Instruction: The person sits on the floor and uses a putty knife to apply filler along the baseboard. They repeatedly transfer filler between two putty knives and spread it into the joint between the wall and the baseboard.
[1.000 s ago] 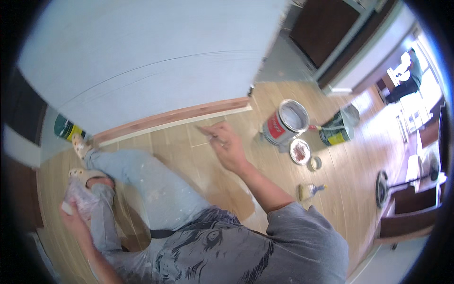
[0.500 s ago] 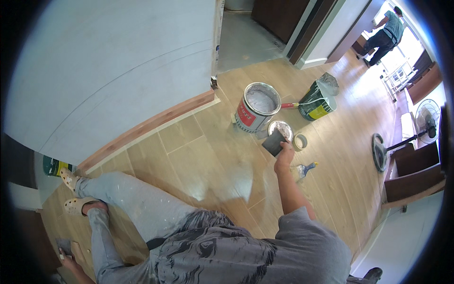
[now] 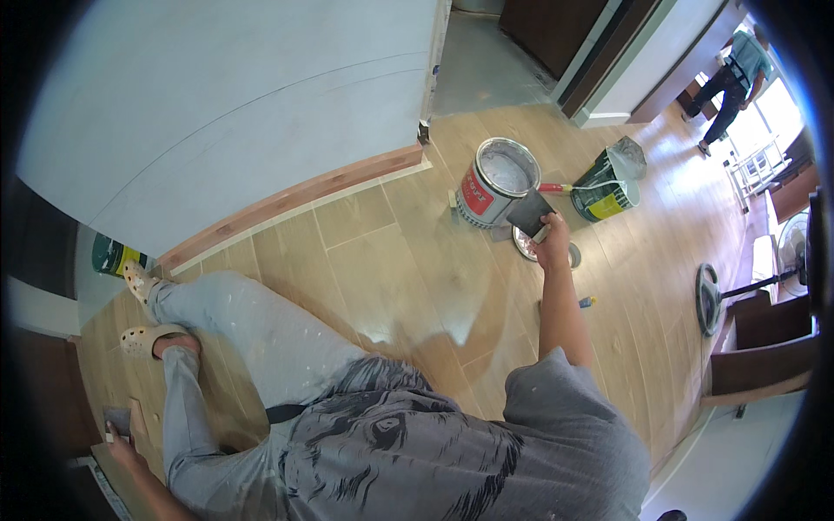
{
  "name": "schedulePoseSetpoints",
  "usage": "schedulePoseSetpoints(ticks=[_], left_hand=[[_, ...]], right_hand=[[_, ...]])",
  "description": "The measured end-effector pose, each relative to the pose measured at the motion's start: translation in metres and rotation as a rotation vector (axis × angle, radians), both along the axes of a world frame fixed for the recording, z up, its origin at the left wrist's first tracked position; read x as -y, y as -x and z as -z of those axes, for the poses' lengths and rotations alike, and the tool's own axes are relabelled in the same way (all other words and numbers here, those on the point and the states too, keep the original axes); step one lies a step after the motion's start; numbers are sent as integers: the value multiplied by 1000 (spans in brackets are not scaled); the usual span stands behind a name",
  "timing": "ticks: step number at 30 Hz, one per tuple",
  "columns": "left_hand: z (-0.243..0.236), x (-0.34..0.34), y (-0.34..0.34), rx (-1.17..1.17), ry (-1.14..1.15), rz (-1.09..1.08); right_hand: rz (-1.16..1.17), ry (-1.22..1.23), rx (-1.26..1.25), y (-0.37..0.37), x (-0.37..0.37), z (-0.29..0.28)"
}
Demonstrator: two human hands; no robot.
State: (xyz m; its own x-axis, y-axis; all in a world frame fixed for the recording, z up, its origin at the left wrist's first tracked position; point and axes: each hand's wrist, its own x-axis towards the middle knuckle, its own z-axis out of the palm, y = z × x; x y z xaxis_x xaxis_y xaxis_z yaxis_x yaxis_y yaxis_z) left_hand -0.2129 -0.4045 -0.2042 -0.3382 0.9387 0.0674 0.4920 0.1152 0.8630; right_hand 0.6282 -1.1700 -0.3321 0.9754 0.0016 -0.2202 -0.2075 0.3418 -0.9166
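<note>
My right hand [image 3: 552, 240] is closed on the edge of a dark, flat, square putty scraper [image 3: 529, 214]. That scraper is beside the open paint can [image 3: 485, 193], which holds a grey paste; its blade overlaps the can's lower right side in view. Under my hand, a smeared round lid [image 3: 522, 247] and a tape roll [image 3: 574, 255] are partly hidden. My left hand [image 3: 124, 448], low at the far left, grips another dark square scraper [image 3: 117, 420] near the floor. Behind my right forearm lies a brush with a blue and yellow handle [image 3: 588, 302], mostly covered.
A dark green bucket [image 3: 599, 193] with a red-handled roller [image 3: 556, 187] stands right of the can. Another green bucket [image 3: 117, 257] sits by my shoes. A wall with wooden skirting [image 3: 295, 207] runs ahead. A fan [image 3: 708, 300] and another person [image 3: 734, 78] are at right.
My right hand has lifted the scraper from over the lid up toward the paint can's side. The view has shifted, and the person at the far right has turned.
</note>
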Motion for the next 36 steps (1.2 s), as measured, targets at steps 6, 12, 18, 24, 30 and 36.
schedulePoseSetpoints(ticks=[6, 12, 18, 24, 30, 36], left_hand=[[6, 1, 8, 35, -1, 10], [14, -3, 15, 33, 13, 36], [18, -4, 16, 5, 19, 1], [17, -2, 9, -26, 41, 39], [20, 0, 14, -58, 20, -35], [24, 3, 17, -71, -18, -19]], right_hand=[[-4, 57, -25, -25, 10, 29], [88, 283, -55, -10, 39, 65], [274, -201, 168, -18, 52, -29], [-57, 1112, 492, -53, -15, -152], [-181, 1572, 463, -72, -93, -143], [-202, 1722, 464, -78, -107, -121]])
